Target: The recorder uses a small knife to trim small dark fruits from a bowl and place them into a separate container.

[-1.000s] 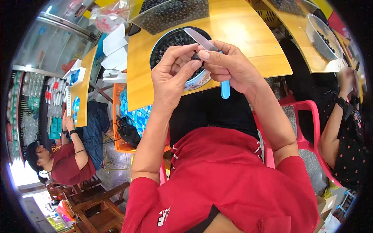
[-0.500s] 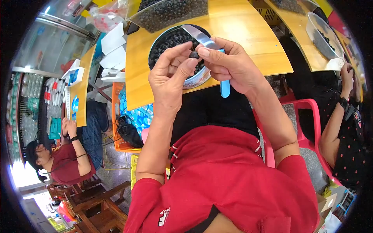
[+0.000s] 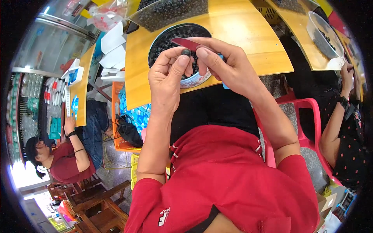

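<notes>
1. Clock positions are read from the dark round piece (image 3: 186,52), with twelve o'clock at the top of the view. The piece is held above the bowl (image 3: 197,80), whose patterned outer wall is seen between five and six o'clock.

2. The left hand (image 3: 167,72), between seven and eight o'clock, is closed in a pinch: the piece is gripped between thumb and fingertips.

3. The right hand (image 3: 228,66), between three and four o'clock, is closed around the knife (image 3: 186,42). The blade is passed across twelve o'clock, its tip lying between ten and eleven; the end of the blue handle (image 3: 226,86) is glimpsed at four. The right thumb is placed just beside the piece.

4. The bowl is filled with similar dark pieces (image 3: 165,47) and is carried by the wooden bench (image 3: 244,31), bare at two o'clock. A clear bin (image 3: 173,17) of such pieces is seen at eleven.

5. The piece is judged to be light, and apt to roll or slip because it is small and round. Whether its skin is firm or soft cannot be told. It is best taken at opposite sides of its widest part, with light pressure, so that bruising is avoided.

6. The knife is judged to be stiff and light; it is best held by the handle, with the fingertips kept off the edge.
</notes>
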